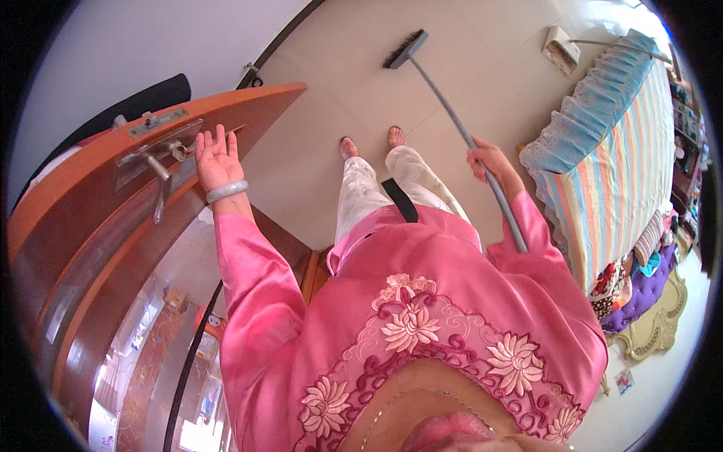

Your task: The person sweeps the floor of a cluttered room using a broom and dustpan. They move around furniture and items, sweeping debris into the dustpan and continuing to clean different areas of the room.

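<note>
My right hand (490, 160) is closed around the grey handle of a broom (452, 110), whose dark-bristled head lies on the tiled floor beyond my feet. The handle's upper end reaches my right sleeve. My left hand (217, 161), with a pale bangle (227, 191) at the wrist, is raised palm up with its fingers apart and holds nothing. It is beside the metal handle (160, 175) of an open brown wooden door (226, 107); whether it touches the door cannot be told.
At the right stands a bed (613, 164) with a striped sheet and blue ruffled edge. A long-handled dustpan (562, 50) is on the floor near its far end. A purple tufted headboard (644, 294) and bundled cloths are at the lower right.
</note>
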`<action>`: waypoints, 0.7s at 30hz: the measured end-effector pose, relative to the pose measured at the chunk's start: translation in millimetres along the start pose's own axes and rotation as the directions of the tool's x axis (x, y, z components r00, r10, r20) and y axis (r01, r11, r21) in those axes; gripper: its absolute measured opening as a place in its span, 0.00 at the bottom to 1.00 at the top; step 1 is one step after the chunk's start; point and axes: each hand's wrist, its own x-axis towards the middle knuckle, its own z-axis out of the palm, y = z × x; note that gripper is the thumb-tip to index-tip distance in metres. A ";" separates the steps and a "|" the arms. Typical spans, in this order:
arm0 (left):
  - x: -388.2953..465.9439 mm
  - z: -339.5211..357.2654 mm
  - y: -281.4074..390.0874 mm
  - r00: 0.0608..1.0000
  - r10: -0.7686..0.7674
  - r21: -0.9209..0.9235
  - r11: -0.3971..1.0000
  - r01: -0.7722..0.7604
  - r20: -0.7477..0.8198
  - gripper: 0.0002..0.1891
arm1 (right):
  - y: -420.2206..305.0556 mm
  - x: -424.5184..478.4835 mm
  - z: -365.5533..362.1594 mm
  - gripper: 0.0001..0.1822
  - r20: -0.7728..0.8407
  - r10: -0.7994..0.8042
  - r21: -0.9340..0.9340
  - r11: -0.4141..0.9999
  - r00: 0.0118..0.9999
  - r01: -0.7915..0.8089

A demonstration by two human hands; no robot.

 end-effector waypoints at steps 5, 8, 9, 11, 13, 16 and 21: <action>-29.6 -15.2 -51.7 0.998 -0.061 0.294 0.954 0.054 0.015 0.28 | 48.8 -26.1 32.6 0.29 0.167 -0.056 -0.462 0.878 0.984 0.128; -51.2 -48.0 -94.7 0.991 -0.122 0.523 0.843 0.128 -0.045 0.29 | 71.8 6.7 49.5 0.26 0.254 0.055 -0.356 0.934 0.966 0.040; -60.2 -67.6 -111.3 0.992 -0.120 0.596 0.794 0.121 -0.042 0.29 | 75.6 17.6 45.3 0.26 0.251 0.211 -0.274 0.952 0.945 -0.139; -64.0 -118.7 -142.8 0.989 -0.147 0.790 0.609 0.073 0.022 0.29 | 76.7 28.1 29.4 0.25 0.223 -0.170 -0.717 0.639 0.960 0.279; -68.5 -180.5 -175.2 0.957 -0.287 0.879 0.463 0.113 0.029 0.29 | 66.3 18.8 -7.5 0.23 0.081 -0.183 -0.639 0.745 0.980 0.192; -84.8 -261.9 -213.3 0.912 -0.410 0.989 0.134 0.058 0.001 0.29 | 41.9 -11.5 -49.7 0.22 -0.147 -0.082 -0.510 0.860 0.986 -0.004; -63.6 -274.4 -203.4 0.868 -0.439 0.839 0.362 0.405 -0.230 0.25 | -28.0 -6.4 -23.8 0.21 -0.031 -0.126 -0.392 0.914 0.992 0.104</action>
